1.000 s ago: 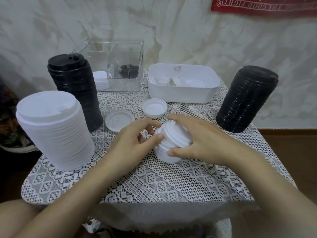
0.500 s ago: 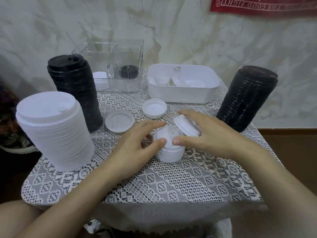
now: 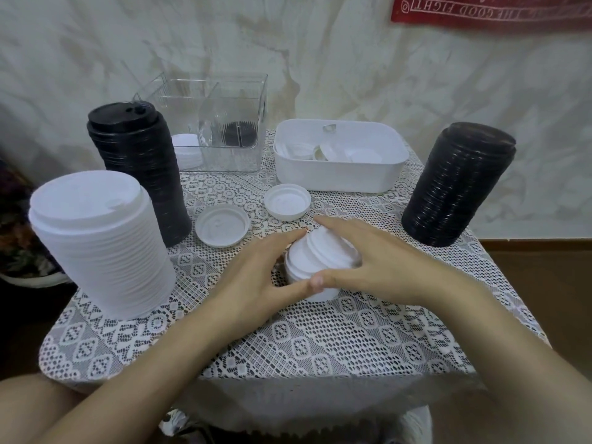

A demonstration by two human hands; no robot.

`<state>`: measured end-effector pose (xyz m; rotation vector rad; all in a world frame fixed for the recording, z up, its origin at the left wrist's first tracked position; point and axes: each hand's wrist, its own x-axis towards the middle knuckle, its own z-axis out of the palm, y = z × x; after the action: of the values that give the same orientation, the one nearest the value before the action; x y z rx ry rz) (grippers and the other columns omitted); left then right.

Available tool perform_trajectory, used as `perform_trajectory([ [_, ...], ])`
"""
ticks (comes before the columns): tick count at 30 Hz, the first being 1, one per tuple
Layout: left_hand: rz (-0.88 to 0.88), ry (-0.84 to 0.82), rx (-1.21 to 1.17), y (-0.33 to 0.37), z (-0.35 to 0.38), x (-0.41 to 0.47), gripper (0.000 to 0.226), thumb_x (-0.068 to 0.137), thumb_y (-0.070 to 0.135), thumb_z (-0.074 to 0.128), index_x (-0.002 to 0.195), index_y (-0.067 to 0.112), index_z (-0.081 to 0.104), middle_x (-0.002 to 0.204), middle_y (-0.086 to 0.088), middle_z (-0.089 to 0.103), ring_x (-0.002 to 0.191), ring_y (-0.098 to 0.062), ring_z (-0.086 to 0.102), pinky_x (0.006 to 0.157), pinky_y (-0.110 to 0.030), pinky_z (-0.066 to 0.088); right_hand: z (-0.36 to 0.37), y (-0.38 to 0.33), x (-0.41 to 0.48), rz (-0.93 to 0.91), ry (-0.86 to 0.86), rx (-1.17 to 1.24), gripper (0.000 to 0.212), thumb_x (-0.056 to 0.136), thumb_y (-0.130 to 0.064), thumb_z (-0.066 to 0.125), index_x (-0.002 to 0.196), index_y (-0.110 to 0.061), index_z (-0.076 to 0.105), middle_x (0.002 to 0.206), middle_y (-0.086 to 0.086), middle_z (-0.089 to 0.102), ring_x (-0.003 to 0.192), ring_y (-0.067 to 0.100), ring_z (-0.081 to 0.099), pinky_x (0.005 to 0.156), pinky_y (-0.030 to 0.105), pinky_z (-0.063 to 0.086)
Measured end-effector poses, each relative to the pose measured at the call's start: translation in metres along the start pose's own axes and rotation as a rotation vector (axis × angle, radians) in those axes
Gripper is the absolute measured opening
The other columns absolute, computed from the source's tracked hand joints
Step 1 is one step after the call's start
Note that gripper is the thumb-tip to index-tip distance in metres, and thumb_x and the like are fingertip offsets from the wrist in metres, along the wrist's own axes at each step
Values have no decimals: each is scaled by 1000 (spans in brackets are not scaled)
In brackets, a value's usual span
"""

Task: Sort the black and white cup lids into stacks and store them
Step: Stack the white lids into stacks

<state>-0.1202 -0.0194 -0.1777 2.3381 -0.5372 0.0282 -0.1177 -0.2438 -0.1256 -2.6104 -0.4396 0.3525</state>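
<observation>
Lace tablecloth point(image 3: 320, 341) covers table before marbled wall point(image 3: 320, 59).

A white lace cloth point(image 3: 352, 341) lies spread flat. A red banner point(image 3: 490, 11) with white lettering hangs on the mottled pale wall point(image 3: 320, 59); brown floor point(image 3: 544, 283) shows at right.

Lace-covered table point(image 3: 320, 341), lid stacks point(image 3: 105, 251), loose white lids point(image 3: 222, 225), white tub point(image 3: 336, 176), clear organizer point(image 3: 230, 155)

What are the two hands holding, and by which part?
A short stack of white plastic cup lids: the left hand cups its left side, the right hand grips the tilted top lid by its rim.
</observation>
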Motion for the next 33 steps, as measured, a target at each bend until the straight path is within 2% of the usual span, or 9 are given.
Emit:
perform_trajectory([
  [6,-16,-14,-75,-1,2,3,94,74,81,63,155,40,40,151,23,48,138,2,43,115,-46,41,-10,7,-2,-25,-30,125,85,93,-52,66,163,-43,17,167,-21,22,149,0,25,123,28,21],
  [11,-28,-31,-97,-1,5,4,95,73,82,64,156,43,37,157,24,41,143,2,36,120,-45,35,-14,13,-3,12,66,261,86,72,-78,61,151,-60,32,139,-22,49,119,4,59,110,37,46],
  [14,-50,-6,-116,1,7,4,87,75,83,59,153,50,38,153,29,42,140,5,37,117,-42,36,-13,15,-1,15,129,289,83,68,-86,54,146,-61,40,125,-34,51,126,10,57,111,43,46],
  [15,-52,5,-123,2,8,4,84,76,82,58,151,51,39,151,29,44,139,5,38,117,-43,37,-13,16,-1,17,134,295,83,69,-87,54,146,-60,40,129,-36,51,128,11,55,112,43,44],
  [18,-50,31,-122,5,10,6,81,76,82,57,150,51,43,149,27,49,138,1,41,116,-47,38,-9,16,2,29,101,335,85,71,-84,54,150,-56,39,147,-26,47,132,9,54,113,44,46],
  [21,-58,36,-120,5,11,7,79,76,81,59,148,50,45,148,26,49,138,-1,42,116,-48,39,-6,14,3,57,47,482,75,81,-69,58,151,-48,41,133,-11,61,109,11,69,91,37,62],
  [23,-52,37,-121,6,11,7,78,77,77,63,147,49,46,147,28,50,137,0,42,115,-45,39,-4,15,4,71,47,574,69,86,-63,59,150,-44,45,126,-7,67,104,14,71,83,35,64],
  [26,-35,45,-96,10,11,8,75,80,68,71,148,44,49,140,29,50,133,-1,43,112,-37,37,-3,17,6,68,43,615,72,83,-66,59,150,-43,46,125,-8,69,104,12,72,82,34,64],
  [33,1,8,11,13,9,11,79,77,71,64,148,39,49,140,22,52,127,-4,42,103,-33,36,-1,20,8,76,44,649,65,86,-64,62,146,-45,49,125,-7,70,103,19,74,83,34,64],
])
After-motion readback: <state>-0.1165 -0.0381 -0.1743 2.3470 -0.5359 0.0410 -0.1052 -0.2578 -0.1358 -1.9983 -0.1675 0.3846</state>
